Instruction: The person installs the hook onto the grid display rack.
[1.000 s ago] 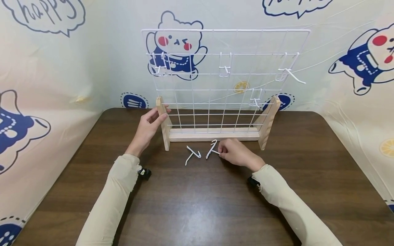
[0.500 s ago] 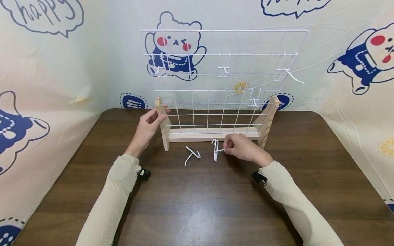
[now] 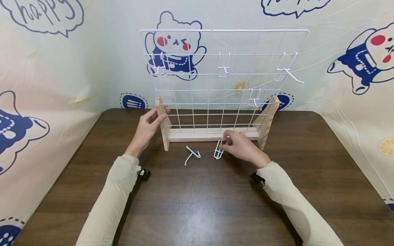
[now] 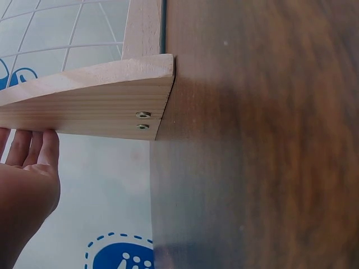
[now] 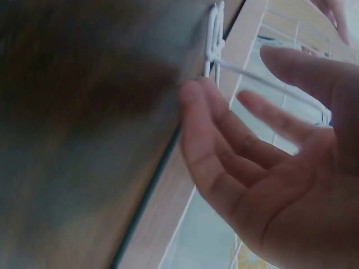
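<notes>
Pale timber on the left, and the left hand [image 3: 147,128] has thumb and fingers closed about the left upright [image 3: 166,136]; a light, firm hold looks right there, enough to stop a wobble without tipping anything. Above it the far-left hook [image 3: 158,70] hangs on the white wire grid [image 3: 212,90]. Moving right, nearer us, the loose hook [image 3: 192,152] lies on the brown table [image 3: 184,198], bent prong and all, well apart from the hands. Next comes the held hook [image 5: 212,56], just near of the grid's wooden base, and it's delicate stuff! The right hand [image 3: 241,145] has its fingers narrow, curled loosely about that wire; which fingertips press it, I can't tell. My call: pinch close to the crossbar, legs level, so nothing snags. Slim, white and smooth, it shows a long narrow loop and one slender prong; whether its lower end touches the table is unclear. Farther right, the middle hook [image 3: 224,70] hangs, then the lower hook [image 3: 253,101], and last the right-hand hook [image 3: 292,76], prong jutting out boldly.
</notes>
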Tool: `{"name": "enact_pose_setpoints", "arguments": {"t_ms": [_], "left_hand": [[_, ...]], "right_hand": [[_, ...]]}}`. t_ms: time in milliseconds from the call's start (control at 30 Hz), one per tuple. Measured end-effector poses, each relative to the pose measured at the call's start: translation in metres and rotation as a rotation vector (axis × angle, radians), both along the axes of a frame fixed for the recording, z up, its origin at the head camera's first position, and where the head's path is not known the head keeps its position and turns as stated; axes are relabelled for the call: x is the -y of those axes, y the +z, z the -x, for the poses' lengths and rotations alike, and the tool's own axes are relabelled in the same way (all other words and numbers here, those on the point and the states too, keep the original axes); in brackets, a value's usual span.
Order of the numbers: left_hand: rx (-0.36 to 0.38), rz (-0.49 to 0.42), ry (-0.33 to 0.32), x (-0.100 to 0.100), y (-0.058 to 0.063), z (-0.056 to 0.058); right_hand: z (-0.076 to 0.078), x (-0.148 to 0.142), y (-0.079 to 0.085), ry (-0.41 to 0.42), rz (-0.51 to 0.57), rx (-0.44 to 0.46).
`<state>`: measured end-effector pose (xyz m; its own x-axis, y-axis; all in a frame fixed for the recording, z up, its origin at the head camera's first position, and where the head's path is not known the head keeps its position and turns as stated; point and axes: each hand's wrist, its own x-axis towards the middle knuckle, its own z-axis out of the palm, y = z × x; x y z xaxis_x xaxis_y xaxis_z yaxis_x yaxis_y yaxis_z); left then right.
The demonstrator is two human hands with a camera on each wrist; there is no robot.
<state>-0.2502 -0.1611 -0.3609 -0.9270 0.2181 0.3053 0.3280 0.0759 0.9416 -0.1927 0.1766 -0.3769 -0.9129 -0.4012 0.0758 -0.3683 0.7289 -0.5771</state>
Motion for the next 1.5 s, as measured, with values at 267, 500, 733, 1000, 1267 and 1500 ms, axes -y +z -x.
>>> {"name": "enact_pose_setpoints", "arguments": {"t_ms": [267, 500, 733, 1000, 1267, 1500], "left_hand": [[-0.002, 0.004, -0.002, 0.000, 0.001, 0.000], [0.003, 0.006, 0.005, 0.000, 0.001, 0.000], [0.001, 0.005, 0.001, -0.001, 0.001, 0.000], [-0.002, 0.004, -0.001, 0.000, 0.001, -0.001], [-0.007, 0.008, -0.001, 0.001, 0.000, -0.001], [-0.005, 0.004, -0.008, 0.000, 0.000, 0.000]], "right_hand": [[-0.005, 0.009, -0.006, 0.064, -0.064, -0.029], [-0.006, 0.011, 0.000, 0.051, -0.003, -0.063], [-0.009, 0.010, 0.010, 0.065, 0.045, -0.117], [-0.010, 0.010, 0.021, 0.046, 0.184, -0.148], [-0.011, 0.010, 0.028, -0.025, 0.308, -0.207], [-0.014, 0.011, 0.035, -0.043, 0.420, -0.134]]}}
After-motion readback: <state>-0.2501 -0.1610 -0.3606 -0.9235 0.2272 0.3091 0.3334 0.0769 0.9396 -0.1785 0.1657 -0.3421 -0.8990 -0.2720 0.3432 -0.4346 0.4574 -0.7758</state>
